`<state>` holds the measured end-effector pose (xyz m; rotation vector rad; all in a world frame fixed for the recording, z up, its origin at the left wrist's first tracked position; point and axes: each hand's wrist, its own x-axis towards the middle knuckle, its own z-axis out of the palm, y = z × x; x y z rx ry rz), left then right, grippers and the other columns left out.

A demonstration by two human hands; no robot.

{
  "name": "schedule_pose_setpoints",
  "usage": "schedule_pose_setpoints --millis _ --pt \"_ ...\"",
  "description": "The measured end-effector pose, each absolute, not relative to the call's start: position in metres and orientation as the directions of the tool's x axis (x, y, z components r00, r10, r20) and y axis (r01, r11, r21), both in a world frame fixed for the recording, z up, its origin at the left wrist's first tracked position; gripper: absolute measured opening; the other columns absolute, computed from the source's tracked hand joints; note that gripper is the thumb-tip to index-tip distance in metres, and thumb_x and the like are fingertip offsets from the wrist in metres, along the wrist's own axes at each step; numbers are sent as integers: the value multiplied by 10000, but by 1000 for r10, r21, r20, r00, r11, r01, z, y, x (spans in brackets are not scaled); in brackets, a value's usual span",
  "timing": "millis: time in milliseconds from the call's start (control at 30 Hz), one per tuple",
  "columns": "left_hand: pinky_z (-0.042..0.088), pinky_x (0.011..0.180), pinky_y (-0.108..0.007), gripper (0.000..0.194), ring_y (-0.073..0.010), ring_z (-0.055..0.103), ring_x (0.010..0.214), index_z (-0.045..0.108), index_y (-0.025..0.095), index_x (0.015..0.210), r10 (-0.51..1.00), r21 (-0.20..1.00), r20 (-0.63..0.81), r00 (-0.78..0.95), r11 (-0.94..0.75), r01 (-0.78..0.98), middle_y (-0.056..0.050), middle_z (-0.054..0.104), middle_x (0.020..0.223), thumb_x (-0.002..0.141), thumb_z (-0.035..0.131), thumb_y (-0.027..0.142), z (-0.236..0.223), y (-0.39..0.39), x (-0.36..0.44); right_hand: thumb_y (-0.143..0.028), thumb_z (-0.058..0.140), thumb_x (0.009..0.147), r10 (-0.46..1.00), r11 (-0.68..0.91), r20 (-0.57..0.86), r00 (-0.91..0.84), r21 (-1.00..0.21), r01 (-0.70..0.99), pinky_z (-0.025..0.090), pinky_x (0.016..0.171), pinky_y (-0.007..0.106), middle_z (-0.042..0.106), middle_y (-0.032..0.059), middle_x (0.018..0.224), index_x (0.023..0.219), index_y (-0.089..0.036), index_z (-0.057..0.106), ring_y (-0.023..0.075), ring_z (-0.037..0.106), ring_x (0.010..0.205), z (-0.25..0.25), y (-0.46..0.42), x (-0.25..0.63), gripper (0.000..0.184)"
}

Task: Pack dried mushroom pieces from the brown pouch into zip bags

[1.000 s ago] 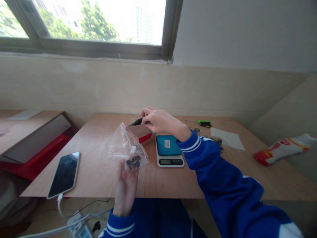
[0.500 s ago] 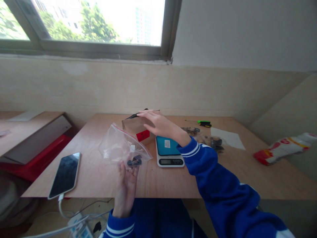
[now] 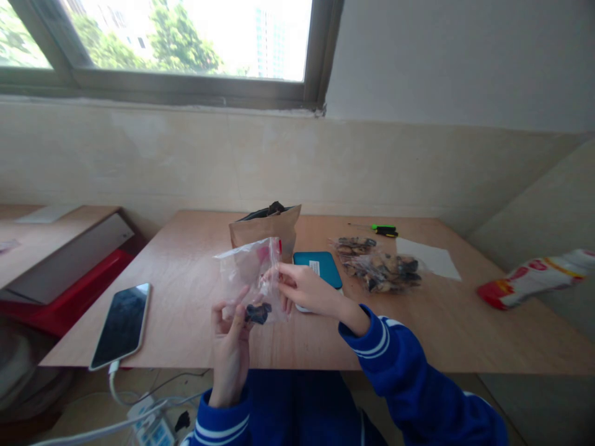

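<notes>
A clear zip bag [image 3: 237, 275] hangs above the table, a few dark dried pieces [image 3: 258, 313] lying low inside it. My left hand [image 3: 232, 328] grips its lower left part, thumb in front. At the zip side, my right hand [image 3: 302, 288] pinches the bag's edge between thumb and fingers. Behind the bag stands a brown paper pouch [image 3: 286, 229], open at the top with dark pieces showing. A kitchen scale [image 3: 330, 269] with a blue top is partly covered by my right hand.
Filled clear bags of dried pieces [image 3: 390, 272] lie right of the scale. Farther back are screwdrivers [image 3: 383, 229] and white paper [image 3: 434, 260]. A bottle [image 3: 530, 282] is at far right; a phone [image 3: 121, 325] on a charging cable lies near the left edge.
My right hand has come down from over the paper pouch to the zip bag and pinches its edge. The bag is now held more upright, with my left fingers closed on it.
</notes>
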<state>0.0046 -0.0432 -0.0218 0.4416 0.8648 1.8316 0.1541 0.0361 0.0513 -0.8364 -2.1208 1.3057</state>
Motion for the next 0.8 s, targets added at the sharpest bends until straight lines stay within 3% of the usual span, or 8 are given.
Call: schedule_pose_setpoints --millis 67,200,367,500,600,800 --pt "554 654 -242 392 -155 711 780 504 232 879 896 786 -79 -438 -214 -580 -21 727 1074 663 820 314 -23 -43 5 -317 496 945 725 272 56 -687 -939 211 477 499 233 621 -13 690 1118 -172 638 114 597 503 35 33 153 267" --pt "536 544 -222 415 -150 687 664 519 219 946 846 908 -74 -528 -161 -386 -25 736 913 681 794 382 -29 -43 6 -408 651 851 772 360 163 -615 -909 211 507 675 250 603 44 989 1116 -217 696 112 594 732 7 22 149 330" --pt "546 638 -240 381 -182 697 783 602 212 1014 816 998 28 -577 -56 -32 -39 722 901 743 729 447 -34 -44 8 -427 668 833 807 191 104 -581 -977 91 502 870 323 596 67 1121 1164 -216 640 170 598 951 -24 4 143 394" --pt "522 720 -250 322 -186 689 830 643 241 1009 802 986 121 -586 -28 165 -30 724 935 764 710 440 -37 -45 10 -406 771 732 809 -13 41 -586 -996 -87 495 937 360 603 63 1167 1271 -240 499 185 620 999 -46 -11 138 626" --pt "505 681 -259 291 -196 682 778 659 236 959 827 983 126 -548 -30 180 -35 726 904 757 713 439 -39 -44 11 -393 776 727 832 -77 20 -554 -985 -151 503 933 361 618 54 1134 1290 -258 422 186 633 1007 -57 -18 135 679" --pt "494 685 -238 274 -170 668 772 628 211 932 869 997 81 -488 -62 55 -24 705 834 810 651 455 -45 -40 14 -359 795 704 819 -102 28 -574 -976 -192 517 885 340 638 6 998 1132 -252 520 168 651 924 -53 -18 134 520"
